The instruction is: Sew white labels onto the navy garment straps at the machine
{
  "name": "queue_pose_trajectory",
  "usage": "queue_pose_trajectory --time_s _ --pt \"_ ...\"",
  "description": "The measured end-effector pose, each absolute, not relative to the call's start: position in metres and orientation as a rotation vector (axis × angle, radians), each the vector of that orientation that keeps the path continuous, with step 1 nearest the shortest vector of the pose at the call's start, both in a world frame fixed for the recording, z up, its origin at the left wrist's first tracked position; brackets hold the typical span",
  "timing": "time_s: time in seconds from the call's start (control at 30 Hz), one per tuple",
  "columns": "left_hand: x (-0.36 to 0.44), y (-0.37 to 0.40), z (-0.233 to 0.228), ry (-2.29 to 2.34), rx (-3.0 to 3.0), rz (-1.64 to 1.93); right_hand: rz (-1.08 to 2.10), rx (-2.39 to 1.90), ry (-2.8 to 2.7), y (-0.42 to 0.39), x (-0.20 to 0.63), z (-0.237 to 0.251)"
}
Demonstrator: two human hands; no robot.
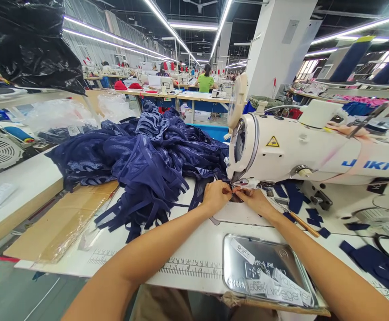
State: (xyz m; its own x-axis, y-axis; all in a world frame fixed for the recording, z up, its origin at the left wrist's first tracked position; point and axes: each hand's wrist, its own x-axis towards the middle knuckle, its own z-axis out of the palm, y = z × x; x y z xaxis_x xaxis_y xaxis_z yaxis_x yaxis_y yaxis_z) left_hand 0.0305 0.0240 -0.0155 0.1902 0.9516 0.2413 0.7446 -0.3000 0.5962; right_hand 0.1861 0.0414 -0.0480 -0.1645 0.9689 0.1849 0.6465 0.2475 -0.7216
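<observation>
The setting is a garment factory sewing floor. A white industrial sewing machine (315,151) stands on a white worktable (188,258) with a printed ruler scale along its near edge. Left of the machine lies a heap of navy fabric pieces (141,165); in front of it sits a metal tray of labels (264,267). Behind the machine, rows of further sewing stations (167,87) with seated workers (205,80) extend under long ceiling strip lights (167,26).

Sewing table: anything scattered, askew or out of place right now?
Yes. Navy fabric scraps lie strewn across the table right of the metal tray, and the tray overhangs the front edge. Both hands meet at the needle.
</observation>
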Motion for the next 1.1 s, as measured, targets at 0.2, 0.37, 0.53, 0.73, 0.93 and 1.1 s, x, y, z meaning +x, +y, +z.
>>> queue_pose_trajectory --time_s 0.2,0.37,0.53,0.73,0.93,1.1 --pt "0.037 0.021 -0.015 1.698 2.104 0.823 0.734 -1.495 -1.856 0.047 0.187 -0.053" --pt "0.043 0.016 -0.015 1.784 2.087 0.822 0.718 -1.462 -1.885 0.050 0.187 -0.053" --pt "0.045 0.013 -0.014 1.827 2.079 0.820 0.681 -1.455 -1.901 0.048 0.187 -0.052" --pt "0.046 0.012 -0.012 1.846 2.067 0.826 0.652 -1.465 -1.922 0.046 0.187 -0.048" --pt "0.046 0.012 -0.012 1.840 2.057 0.833 0.647 -1.479 -1.940 0.044 0.186 -0.045" --pt "0.046 0.012 -0.013 1.830 2.055 0.840 0.634 -1.473 -1.949 0.045 0.186 -0.046"
